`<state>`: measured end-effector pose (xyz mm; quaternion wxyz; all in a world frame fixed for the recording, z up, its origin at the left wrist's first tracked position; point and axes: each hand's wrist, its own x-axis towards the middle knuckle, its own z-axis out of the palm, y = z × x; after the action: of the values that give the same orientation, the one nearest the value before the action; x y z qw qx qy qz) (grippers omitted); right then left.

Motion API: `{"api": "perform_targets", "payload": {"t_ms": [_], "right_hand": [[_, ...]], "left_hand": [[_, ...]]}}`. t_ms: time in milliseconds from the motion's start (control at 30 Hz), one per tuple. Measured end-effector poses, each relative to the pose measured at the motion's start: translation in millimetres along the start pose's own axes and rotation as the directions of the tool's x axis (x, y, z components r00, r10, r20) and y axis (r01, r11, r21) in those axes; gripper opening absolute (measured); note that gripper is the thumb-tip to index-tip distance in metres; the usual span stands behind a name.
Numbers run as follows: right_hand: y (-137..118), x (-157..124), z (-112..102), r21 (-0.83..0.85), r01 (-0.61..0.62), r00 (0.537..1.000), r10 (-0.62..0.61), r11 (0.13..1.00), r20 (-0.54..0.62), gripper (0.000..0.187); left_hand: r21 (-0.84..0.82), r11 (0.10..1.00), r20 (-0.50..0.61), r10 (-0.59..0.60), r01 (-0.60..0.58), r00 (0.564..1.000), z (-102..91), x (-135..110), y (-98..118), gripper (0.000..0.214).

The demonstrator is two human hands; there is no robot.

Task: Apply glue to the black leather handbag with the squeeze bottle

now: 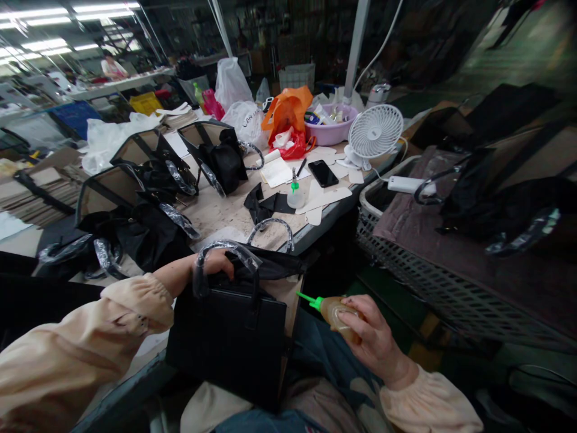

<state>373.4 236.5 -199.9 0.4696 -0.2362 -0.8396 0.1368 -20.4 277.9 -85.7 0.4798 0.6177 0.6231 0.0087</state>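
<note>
My left hand (pixel 215 265) is closed on the top edge of a black handbag (pixel 228 343) that stands upright at the near edge of the table (pixel 216 210). The bag's handles (pixel 228 249) are wrapped in clear plastic, and the hand sits between them. My right hand (pixel 369 337) is curled round a small squeeze bottle (pixel 336 311) of amber liquid with a green nozzle. The nozzle points left toward the open side of the bag, a short gap away. Both my sleeves are pale peach.
Several more black handbags (pixel 148 180) crowd the table's left and middle. Further back lie black cut pieces, beige card pieces (pixel 327 198), a phone (pixel 323 173), a small bottle (pixel 295 193), a white fan (pixel 375 133), a purple basin and plastic bags. A grey crate (pixel 406 264) with bags stands right.
</note>
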Motion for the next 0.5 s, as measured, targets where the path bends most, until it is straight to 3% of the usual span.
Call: {"api": "perform_targets", "payload": {"t_ms": [267, 500], "right_hand": [[13, 8, 6, -0.018, -0.054, 0.996, 0.052, 0.998, -0.075, 0.045], [13, 0, 9, -0.018, -0.056, 0.996, 0.054, 0.998, -0.064, 0.041]], "left_hand": [[-0.030, 0.998, -0.024, -0.060, 0.059, 0.998, -0.7, 9, -23, 0.042], [-0.040, 0.999, 0.043, 0.011, -0.009, 0.999, -2.1, 3, -11, 0.039]]}}
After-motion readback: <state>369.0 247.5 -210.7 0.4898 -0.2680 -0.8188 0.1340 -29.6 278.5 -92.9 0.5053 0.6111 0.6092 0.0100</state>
